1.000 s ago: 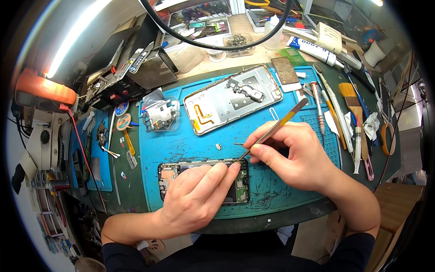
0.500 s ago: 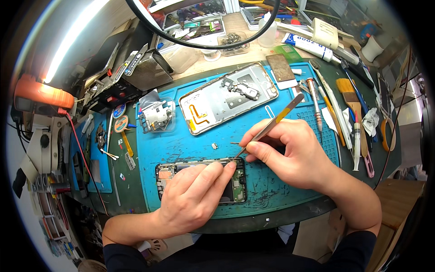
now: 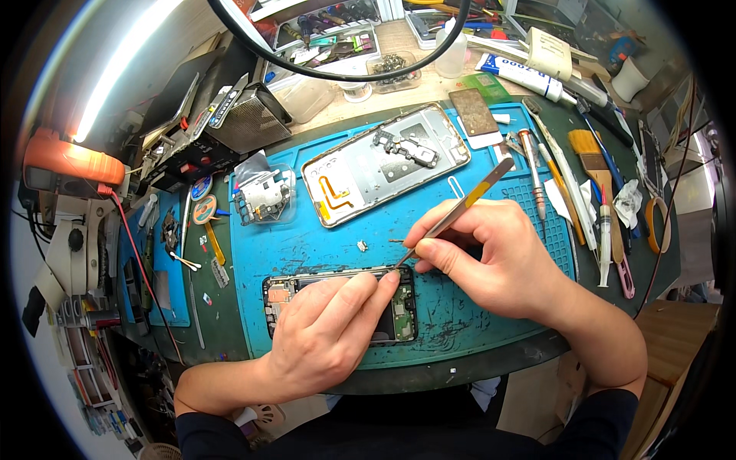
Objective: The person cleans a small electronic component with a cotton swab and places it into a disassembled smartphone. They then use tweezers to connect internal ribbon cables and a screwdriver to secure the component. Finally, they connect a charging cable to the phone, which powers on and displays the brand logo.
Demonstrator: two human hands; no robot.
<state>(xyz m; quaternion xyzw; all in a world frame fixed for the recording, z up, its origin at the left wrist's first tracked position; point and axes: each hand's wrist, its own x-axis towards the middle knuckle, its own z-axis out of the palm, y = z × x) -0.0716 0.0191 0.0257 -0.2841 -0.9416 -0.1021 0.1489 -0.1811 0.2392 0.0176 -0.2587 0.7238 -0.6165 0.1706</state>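
Note:
An opened dark phone body (image 3: 399, 318) lies on the blue work mat (image 3: 307, 245), its circuit board exposed. My left hand (image 3: 326, 333) rests flat on top of it, fingers pointing right and pinning it down. My right hand (image 3: 498, 257) pinches a pair of metal tweezers (image 3: 460, 211), whose tips touch the phone's upper right corner beside my left index fingertip. A tiny screw (image 3: 361, 245) and a small part lie on the mat just above the phone.
A silver phone back frame (image 3: 383, 165) lies at the mat's top. A clear tray with a small module (image 3: 264, 198) sits to its left. Brushes, screwdrivers and a syringe (image 3: 606, 230) line the right side. A magnifier ring (image 3: 345, 69) hangs overhead; an orange meter (image 3: 69, 165) stands far left.
The view has shifted slightly. My hands stay on the phone, with the tweezer tips working at the same upper right corner.

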